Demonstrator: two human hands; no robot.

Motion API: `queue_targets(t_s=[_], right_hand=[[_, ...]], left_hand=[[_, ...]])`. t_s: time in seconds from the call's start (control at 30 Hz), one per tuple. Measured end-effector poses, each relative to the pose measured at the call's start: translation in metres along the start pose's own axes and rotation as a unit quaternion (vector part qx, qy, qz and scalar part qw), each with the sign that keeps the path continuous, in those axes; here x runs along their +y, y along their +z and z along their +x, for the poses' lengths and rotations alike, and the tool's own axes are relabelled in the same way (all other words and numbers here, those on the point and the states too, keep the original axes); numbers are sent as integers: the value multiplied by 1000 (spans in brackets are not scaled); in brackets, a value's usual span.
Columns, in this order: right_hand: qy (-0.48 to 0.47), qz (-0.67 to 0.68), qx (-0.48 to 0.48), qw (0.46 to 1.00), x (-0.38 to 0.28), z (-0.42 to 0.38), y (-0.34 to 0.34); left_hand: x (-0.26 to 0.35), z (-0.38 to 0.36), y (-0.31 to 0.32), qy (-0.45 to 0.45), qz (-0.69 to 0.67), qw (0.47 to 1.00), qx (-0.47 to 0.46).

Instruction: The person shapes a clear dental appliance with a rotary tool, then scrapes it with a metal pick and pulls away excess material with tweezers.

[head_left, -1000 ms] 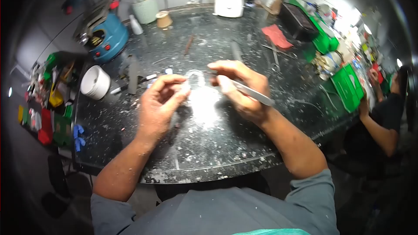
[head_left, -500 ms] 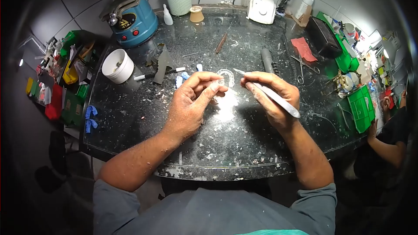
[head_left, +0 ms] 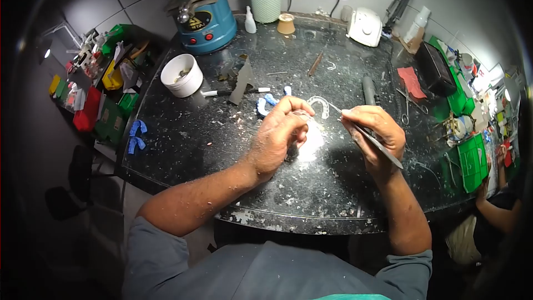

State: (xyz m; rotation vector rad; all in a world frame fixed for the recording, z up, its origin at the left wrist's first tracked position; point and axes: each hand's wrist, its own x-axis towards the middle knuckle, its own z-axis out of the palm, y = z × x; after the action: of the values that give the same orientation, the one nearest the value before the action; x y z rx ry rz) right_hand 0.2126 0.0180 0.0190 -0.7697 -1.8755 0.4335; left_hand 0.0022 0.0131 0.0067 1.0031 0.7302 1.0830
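My left hand is closed, thumb and fingers pinching a small clear plastic piece that the fingers mostly cover. In my right hand is a scalpel, held like a pen, its thin tip pointing up and left towards the left hand. Between and just beyond the hands, a clear horseshoe-shaped dental aligner lies on the dark worktop. Blue dental impression pieces lie beside the left fingers.
A blue machine, white tub and marker stand or lie at the left. Scissors, a dark handpiece and green trays are on the right. Another person's hand shows at far right.
The whole view has shifted, so the bench appears further right. The scalpel's handle now shows narrower and darker, as if turned. Both hands keep their holds.
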Motion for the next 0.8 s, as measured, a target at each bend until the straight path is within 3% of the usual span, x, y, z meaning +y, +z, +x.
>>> queue_targets(t_s=[0.13, 0.23, 0.43, 0.57, 0.8], right_hand=[[9, 19, 16, 1000, -2, -1, 3], [-11, 31, 24, 999, -1, -1, 2], [-60, 50, 33, 996, 1, -6, 3], [-82, 63, 24, 994, 1, -9, 7], [-103, 88, 27, 990, 3, -12, 11]], left_hand=[[-8, 1, 0, 64, 87, 994, -34], [-7, -2, 6, 55, 111, 991, -48], [-12, 0, 1, 58, 42, 997, -36], [-6, -6, 6, 11, -17, 1000, 2], [-10, -8, 5, 6, -36, 999, -23]])
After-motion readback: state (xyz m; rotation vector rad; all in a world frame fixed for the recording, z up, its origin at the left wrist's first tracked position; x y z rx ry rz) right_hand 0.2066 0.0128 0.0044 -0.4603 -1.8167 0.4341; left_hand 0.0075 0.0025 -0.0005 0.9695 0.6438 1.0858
